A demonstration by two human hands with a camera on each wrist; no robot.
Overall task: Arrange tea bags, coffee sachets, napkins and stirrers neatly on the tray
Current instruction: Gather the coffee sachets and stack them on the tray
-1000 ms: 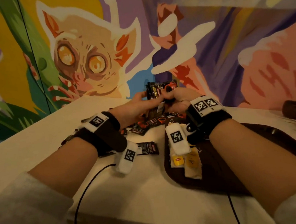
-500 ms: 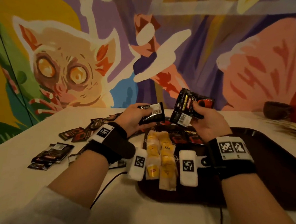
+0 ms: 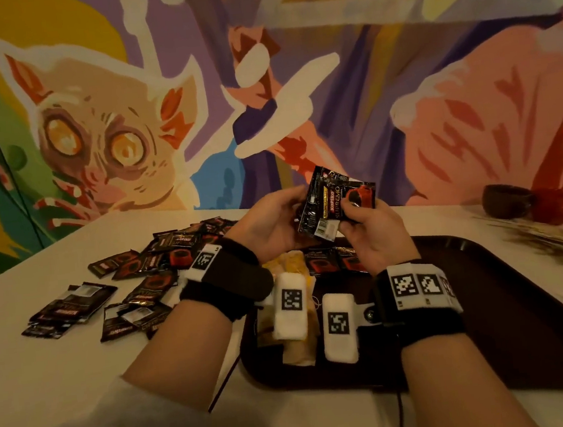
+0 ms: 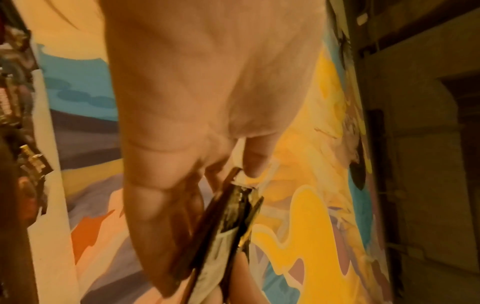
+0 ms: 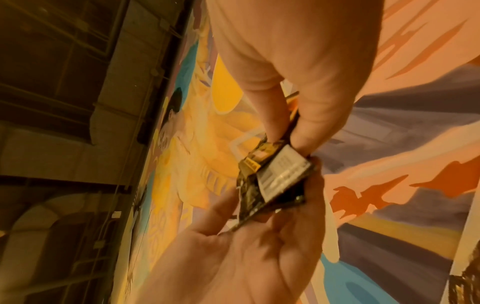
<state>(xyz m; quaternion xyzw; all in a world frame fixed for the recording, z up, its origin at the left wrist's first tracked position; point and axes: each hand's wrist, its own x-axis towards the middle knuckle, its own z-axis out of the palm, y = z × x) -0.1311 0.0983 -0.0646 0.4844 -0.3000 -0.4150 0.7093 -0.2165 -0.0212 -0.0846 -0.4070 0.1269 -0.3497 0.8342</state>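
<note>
The left hand [image 3: 270, 221] has brought its sachet over to the right hand [image 3: 375, 235]; both grips now pinch one stack of sachets [image 3: 336, 204] above the tray [image 3: 509, 311], apparently squaring it for placing.

café-like room — painted animal mural [image 3: 101, 141], pale table [image 3: 81, 363], dark serving tray [image 3: 523, 310]

A colourful painted wall mural [image 3: 260, 77] with a wide-eyed cream animal [image 3: 101, 141] is seen beyond the hands. A dark round bowl [image 3: 504, 200] and a red bowl [image 3: 556, 205] are set touching each other on the pale surface [image 3: 81, 363], well to the right of the right hand. A thin black cable [image 3: 222, 386] is trailed below the left wrist.
</note>
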